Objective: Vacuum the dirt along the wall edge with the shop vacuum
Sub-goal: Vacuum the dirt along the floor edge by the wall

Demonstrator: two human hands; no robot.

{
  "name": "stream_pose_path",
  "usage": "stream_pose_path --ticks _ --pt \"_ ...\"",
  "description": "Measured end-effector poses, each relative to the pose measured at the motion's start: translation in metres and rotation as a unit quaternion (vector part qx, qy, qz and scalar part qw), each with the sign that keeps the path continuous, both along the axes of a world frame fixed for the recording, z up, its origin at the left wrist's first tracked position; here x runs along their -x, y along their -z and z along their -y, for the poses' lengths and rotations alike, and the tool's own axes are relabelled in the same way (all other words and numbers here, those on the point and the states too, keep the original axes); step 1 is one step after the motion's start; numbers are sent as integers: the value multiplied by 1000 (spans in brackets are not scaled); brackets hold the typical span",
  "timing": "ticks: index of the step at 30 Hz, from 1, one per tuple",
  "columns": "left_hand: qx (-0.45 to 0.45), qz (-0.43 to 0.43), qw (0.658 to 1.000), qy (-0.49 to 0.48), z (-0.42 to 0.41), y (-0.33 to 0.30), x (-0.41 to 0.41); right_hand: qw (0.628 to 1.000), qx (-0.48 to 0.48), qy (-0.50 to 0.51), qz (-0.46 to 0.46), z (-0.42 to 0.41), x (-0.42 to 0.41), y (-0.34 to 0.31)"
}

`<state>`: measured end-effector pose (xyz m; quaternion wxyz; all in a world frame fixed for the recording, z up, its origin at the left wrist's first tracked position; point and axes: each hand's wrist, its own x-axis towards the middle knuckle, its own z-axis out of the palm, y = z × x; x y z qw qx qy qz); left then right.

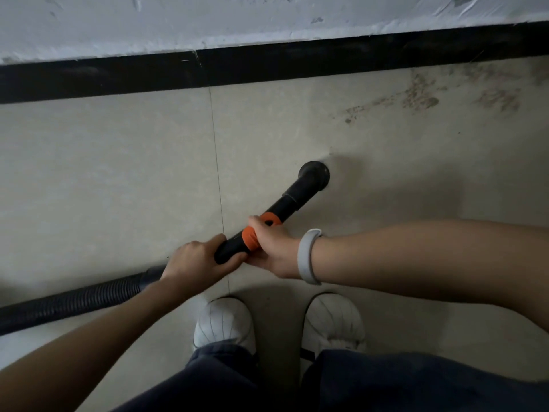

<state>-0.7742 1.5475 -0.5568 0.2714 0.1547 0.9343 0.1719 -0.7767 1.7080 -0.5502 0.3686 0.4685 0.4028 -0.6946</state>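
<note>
I hold a black vacuum wand with an orange collar in both hands. My left hand grips the wand's rear end, where the ribbed black hose joins and runs off to the left. My right hand grips the orange collar; a pale band sits on that wrist. The round black nozzle points at the pale floor tile, well short of the wall. Brown dirt lies scattered on the floor at the upper right, close to the black baseboard.
A grey-white wall rises above the baseboard. A tile joint runs from the wall toward my white shoes, which stand just below the hands. More dirt smears sit further right along the wall edge.
</note>
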Motion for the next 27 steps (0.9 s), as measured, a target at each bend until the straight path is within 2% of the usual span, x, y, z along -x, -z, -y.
stream_pose_path --ticks 3,5,7,8,10,12,14,16,18,19,20,21,24,27 --pt "17 7 999 -29 4 -7 8 998 -11 -56 -28 6 13 -7" --pt "25 0 998 -51 9 -10 9 982 -33 -181 -44 5 19 -14" --pt "35 -4 997 -65 14 -12 8 934 -89 -331 -98 -1 20 -20" --pt "40 -6 997 -70 17 -12 8 897 -135 -394 -151 -7 19 -21" --pt "50 -18 996 -75 21 -13 8 788 -258 -482 -283 -21 19 -20" --pt "54 -29 995 -72 24 -14 11 653 -384 -528 -384 -35 21 -13" --pt "47 -34 996 -60 26 -15 14 504 -467 -507 -520 -48 27 -6" --pt "38 -35 997 -51 29 -16 18 352 -507 -479 -624 -58 34 4" --pt "36 -35 998 -46 30 -17 21 257 -524 -491 -647 -61 44 14" --pt "40 -34 998 -42 31 -17 23 226 -535 -501 -641 -59 50 17" --pt "45 -35 998 -40 31 -18 24 211 -541 -506 -638 -57 54 19" --pt "50 -41 997 -38 32 -19 27 213 -539 -508 -638 -55 57 22" --pt "77 -72 994 -23 35 -25 36 265 -531 -493 -635 -48 61 23" --pt "112 -109 987 -22 37 -37 43 300 -524 -496 -624 -46 55 19"
